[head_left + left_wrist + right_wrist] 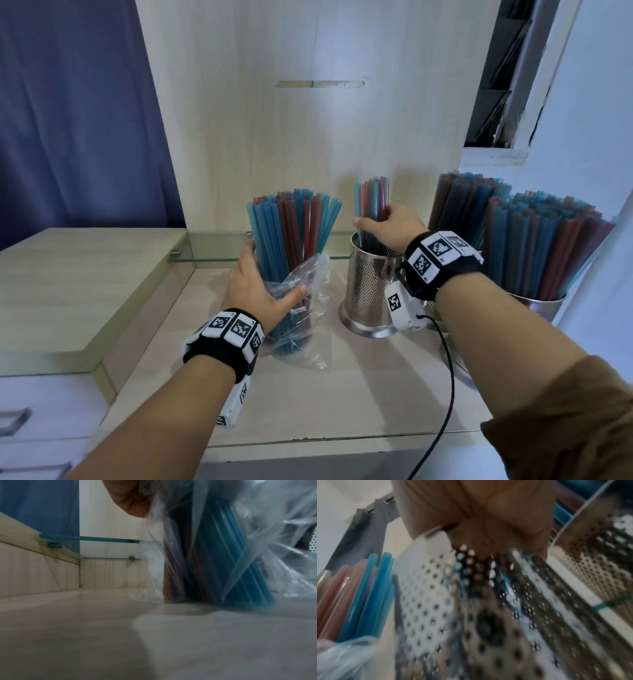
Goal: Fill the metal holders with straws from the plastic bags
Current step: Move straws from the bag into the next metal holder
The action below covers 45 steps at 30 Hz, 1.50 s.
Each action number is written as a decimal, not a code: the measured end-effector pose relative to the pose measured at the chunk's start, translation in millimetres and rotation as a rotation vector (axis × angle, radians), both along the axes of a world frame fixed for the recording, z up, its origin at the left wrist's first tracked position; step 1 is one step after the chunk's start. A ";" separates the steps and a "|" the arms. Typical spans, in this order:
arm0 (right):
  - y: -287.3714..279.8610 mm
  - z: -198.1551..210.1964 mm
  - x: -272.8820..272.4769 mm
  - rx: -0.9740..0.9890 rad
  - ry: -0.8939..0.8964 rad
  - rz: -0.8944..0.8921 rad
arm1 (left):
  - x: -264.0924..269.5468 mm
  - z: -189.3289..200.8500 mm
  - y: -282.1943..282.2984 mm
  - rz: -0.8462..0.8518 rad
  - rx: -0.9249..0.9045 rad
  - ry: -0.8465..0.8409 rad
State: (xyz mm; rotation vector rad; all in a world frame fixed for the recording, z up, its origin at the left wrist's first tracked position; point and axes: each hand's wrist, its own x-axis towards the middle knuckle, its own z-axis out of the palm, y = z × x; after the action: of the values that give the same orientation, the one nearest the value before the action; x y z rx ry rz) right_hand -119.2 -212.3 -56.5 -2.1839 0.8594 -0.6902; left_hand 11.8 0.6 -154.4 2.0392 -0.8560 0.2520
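Left of centre on the pale wooden table [359,394], the left hand [255,291] grasps the clear plastic bag of blue and red straws [291,246]. Right hand [394,228] grip clenches a straw bunch [373,198], lowering it into the perforated metal holder [368,291]; releasing comes next, probably.

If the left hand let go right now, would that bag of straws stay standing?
Probably not. The plastic bag looks thin and crumpled, with the straws fanning well above it, so they'd likely topple and splay. The left hand grips it upright on the countertop.
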 end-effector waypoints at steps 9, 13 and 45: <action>-21.6 -23.0 8.1 0.396 -0.114 -0.019 | -2.5 2.5 -0.2 -0.009 0.000 0.016; -13.5 -31.7 6.4 0.556 -0.153 0.145 | -1.8 1.6 -0.8 -0.001 0.004 0.010; 18.3 -91.7 -26.7 -0.036 -0.179 0.129 | -7.0 19.2 -8.9 0.107 0.005 0.078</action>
State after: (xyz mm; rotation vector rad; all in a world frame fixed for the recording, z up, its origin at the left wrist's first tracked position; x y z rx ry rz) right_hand -145.9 -194.0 -148.2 -2.1490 0.6128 -0.8276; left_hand 4.8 -8.3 -135.2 2.0882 -0.7019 0.2283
